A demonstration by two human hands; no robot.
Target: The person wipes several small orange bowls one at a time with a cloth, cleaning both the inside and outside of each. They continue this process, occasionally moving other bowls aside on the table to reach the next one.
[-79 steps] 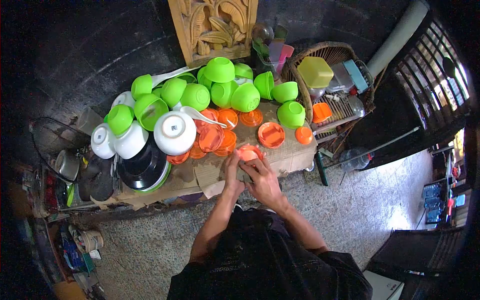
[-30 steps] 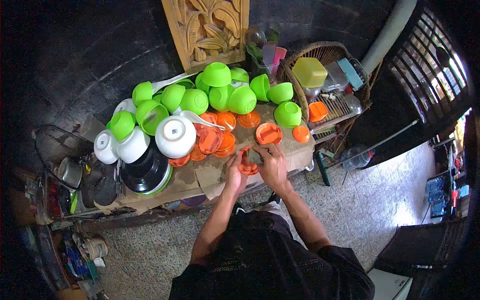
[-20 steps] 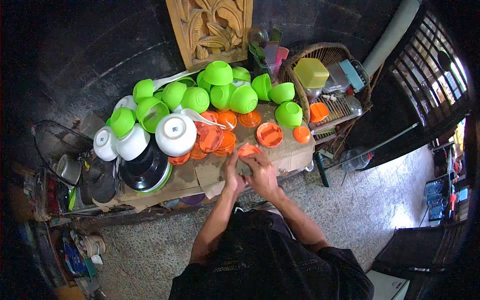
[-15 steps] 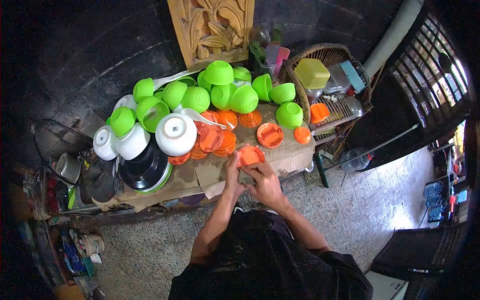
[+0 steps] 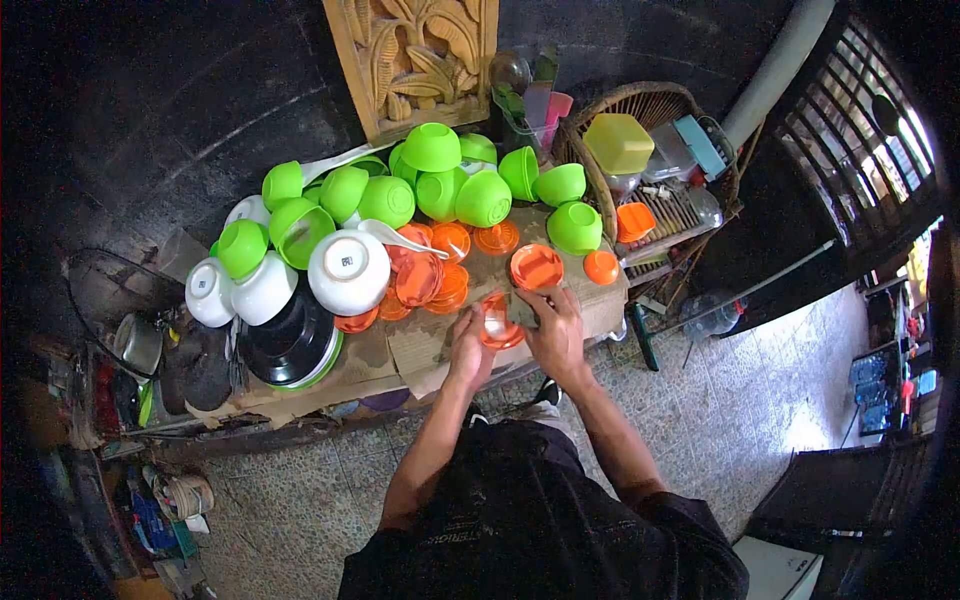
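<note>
An orange plastic lid [image 5: 503,333] with a pale glare on its face is tilted in my left hand [image 5: 472,348], which grips its left edge. Beside its right edge is my right hand [image 5: 557,332], fingers bent together; what they hold, if anything, I cannot tell. Just beyond those fingertips lies a stack of orange lids [image 5: 537,267]. More orange lids [image 5: 417,278] are spread to the left on the cardboard-covered table [image 5: 420,345]. A smaller orange lid [image 5: 601,266] rests at the right.
Green bowls [image 5: 484,199] are heaped along the back. White bowls [image 5: 349,272], a white spoon [image 5: 398,236] and black plates [image 5: 290,340] stand at the left. A wicker rack [image 5: 640,100] with a yellow container [image 5: 618,144] is at the right, near a carved wooden panel [image 5: 418,65].
The lid in my left hand has come closer to me and tilted, showing a pale glare. My right hand has shifted right, away from over the lid to its side.
</note>
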